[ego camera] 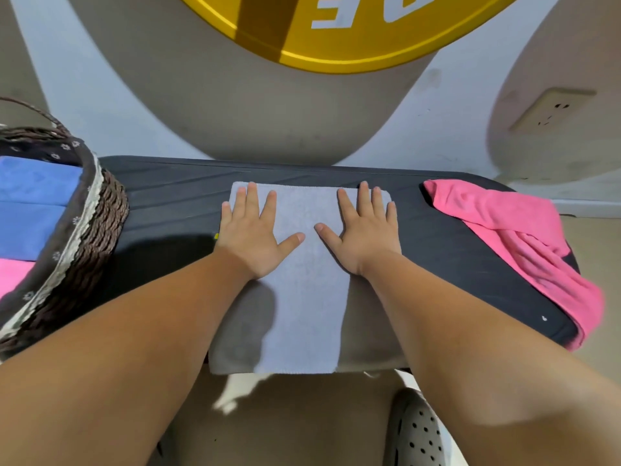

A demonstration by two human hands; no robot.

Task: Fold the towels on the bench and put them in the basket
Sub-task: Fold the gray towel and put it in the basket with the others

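A folded grey towel [307, 307] lies flat across the middle of the black bench [168, 203], reaching from its far side to its near edge. My left hand [253, 232] and my right hand [363, 232] both rest palm down on the towel's far half, fingers spread, holding nothing. A crumpled pink towel [517, 243] lies on the bench's right end and hangs over the edge. The woven basket [84, 243] stands on the left end, with a folded blue towel [30, 203] and a pink towel [13, 274] inside it.
A wall with a large grey and yellow graphic rises right behind the bench. A wall socket [551, 109] sits at the upper right. A grey perforated shoe [416, 432] is on the floor below the bench's near edge.
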